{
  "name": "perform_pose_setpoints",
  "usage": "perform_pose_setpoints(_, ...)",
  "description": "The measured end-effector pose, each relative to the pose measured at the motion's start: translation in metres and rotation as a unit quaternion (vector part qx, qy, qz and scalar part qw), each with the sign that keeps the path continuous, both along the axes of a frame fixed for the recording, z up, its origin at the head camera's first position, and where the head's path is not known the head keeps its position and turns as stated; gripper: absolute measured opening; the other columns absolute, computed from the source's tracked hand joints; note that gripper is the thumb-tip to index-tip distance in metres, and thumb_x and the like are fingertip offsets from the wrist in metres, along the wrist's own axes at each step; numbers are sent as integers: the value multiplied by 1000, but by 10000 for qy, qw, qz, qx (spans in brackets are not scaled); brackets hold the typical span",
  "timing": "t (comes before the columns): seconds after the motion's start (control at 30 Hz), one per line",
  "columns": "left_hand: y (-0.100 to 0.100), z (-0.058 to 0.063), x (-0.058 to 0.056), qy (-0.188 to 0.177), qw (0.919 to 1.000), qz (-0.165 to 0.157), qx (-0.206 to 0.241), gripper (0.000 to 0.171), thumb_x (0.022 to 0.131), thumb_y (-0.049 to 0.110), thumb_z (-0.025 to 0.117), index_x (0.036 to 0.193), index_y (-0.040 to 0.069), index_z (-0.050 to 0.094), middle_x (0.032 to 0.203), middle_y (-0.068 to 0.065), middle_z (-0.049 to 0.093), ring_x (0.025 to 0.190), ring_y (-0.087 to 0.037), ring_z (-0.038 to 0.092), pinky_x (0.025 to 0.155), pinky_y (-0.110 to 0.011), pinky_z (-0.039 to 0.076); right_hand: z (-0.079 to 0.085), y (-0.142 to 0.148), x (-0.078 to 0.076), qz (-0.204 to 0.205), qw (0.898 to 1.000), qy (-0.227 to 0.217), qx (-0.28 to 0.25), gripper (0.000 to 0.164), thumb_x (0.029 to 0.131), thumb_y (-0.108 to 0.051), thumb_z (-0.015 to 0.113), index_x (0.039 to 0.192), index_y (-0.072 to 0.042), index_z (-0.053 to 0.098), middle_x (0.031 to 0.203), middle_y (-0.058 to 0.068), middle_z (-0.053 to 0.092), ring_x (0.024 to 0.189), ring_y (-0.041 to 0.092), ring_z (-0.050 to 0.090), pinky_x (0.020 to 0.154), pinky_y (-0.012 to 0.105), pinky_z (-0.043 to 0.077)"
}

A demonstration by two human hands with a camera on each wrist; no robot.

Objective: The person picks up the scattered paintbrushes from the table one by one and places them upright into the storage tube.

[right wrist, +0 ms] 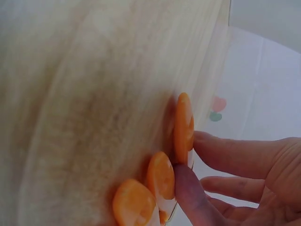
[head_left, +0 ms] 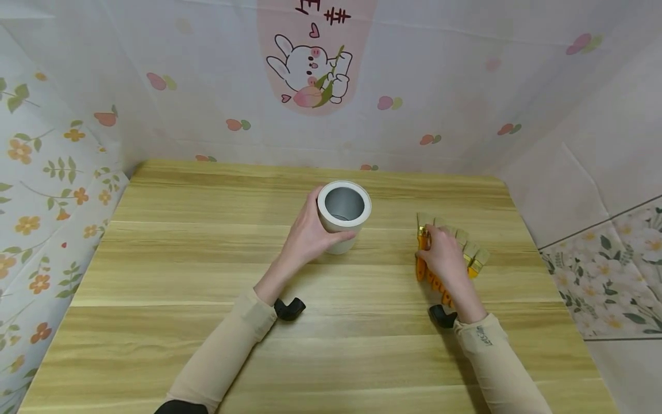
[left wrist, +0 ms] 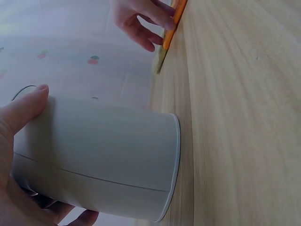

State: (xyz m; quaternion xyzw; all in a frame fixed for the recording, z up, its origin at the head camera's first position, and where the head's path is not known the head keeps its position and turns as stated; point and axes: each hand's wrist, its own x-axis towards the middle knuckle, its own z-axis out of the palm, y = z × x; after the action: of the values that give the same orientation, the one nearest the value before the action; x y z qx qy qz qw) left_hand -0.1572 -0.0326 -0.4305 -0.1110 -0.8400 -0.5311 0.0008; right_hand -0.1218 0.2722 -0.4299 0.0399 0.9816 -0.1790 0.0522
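My left hand (head_left: 309, 231) grips a white cylindrical container (head_left: 341, 246) from its left side, thumb across the front. It stands upright on the table with its grey hollow inside facing up; the left wrist view shows its smooth pale wall (left wrist: 108, 150). To the right, several flat paintbrushes with orange handles and pale bristles lie fanned out side by side. My right hand (head_left: 446, 253) pinches the leftmost paintbrush (head_left: 421, 270) between thumb and forefinger. In the right wrist view its orange handle (right wrist: 184, 127) lies between them. The hand hides parts of the other brushes.
The wooden table (head_left: 331, 356) carries all of these things. A pale printed cloth (head_left: 207, 75) hangs behind its far edge, and floral sheets (head_left: 46, 230) border the left and right sides. Bristle ends (head_left: 482, 256) spread toward the right.
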Motion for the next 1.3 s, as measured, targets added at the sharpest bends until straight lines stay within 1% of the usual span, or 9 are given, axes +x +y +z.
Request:
perform_pose_setpoints(0.23,-3,2,11,-97,9999,-130,-12,108,69,42,94,155,26,30,146,0,52,131,-24,56,107,-53,48,1,0,-6,50,9994,-341,18,76,89,-9,77,150,14,38,127,37,60,115,51,59,97,64,50)
perform_pose_setpoints(0.4,-3,0,17,-93,9996,-254,-49,109,69,44,94,155,26,29,146,1,52,132,-23,56,108,-51,48,3,0,-7,81,9983,-529,-211,78,91,-11,74,153,13,33,114,29,67,95,38,67,84,52,56)
perform_pose_setpoints(0.57,-5,1,23,-81,9990,-422,-147,109,69,42,94,155,25,30,144,0,53,129,-25,58,107,-51,49,17,-1,-7,-27,9933,-452,-1061,71,96,-9,67,153,11,30,118,26,58,100,36,63,74,36,55)
perform_pose_setpoints(0.67,-7,2,26,-75,9986,-494,-187,110,68,41,95,155,24,30,144,-1,54,129,-26,58,107,-52,49,34,-5,-7,-126,9859,-207,-1654,68,98,-7,65,151,10,27,119,23,51,104,35,59,71,27,54)
perform_pose_setpoints(0.77,-9,2,30,-102,9981,-583,-185,110,69,41,95,156,26,29,145,-1,53,131,-25,57,109,-51,48,52,-11,-6,-195,9748,193,-2215,65,99,-6,64,150,7,26,115,18,47,100,24,56,69,20,56)
perform_pose_setpoints(0.93,-11,1,35,-112,9974,-681,-185,111,69,42,95,157,27,28,147,0,53,132,-24,56,110,-52,48,73,-23,-5,2,9443,982,-3140,50,103,-9,60,143,2,33,106,6,46,86,9,53,66,20,60)
perform_pose_setpoints(1.07,-12,0,37,-63,9966,-801,-157,111,68,41,96,156,28,30,146,-1,53,132,-24,57,109,-51,48,86,-34,-2,200,9160,1535,-3701,36,104,-11,59,136,-9,42,105,0,50,86,9,58,66,22,61)
perform_pose_setpoints(1.17,-12,0,38,-39,9956,-929,-142,110,68,39,97,155,28,31,145,0,54,131,-24,58,108,-50,49,95,-45,3,319,8820,1986,-4262,32,102,-6,60,130,-14,48,103,1,54,84,10,60,65,21,61)
perform_pose_setpoints(1.3,-12,1,41,-71,9942,-1062,-178,109,68,38,97,154,28,31,144,3,55,129,-22,58,108,-49,49,103,-61,10,484,8211,2490,-5113,30,98,1,63,124,-13,55,98,4,59,79,12,63,65,23,61)
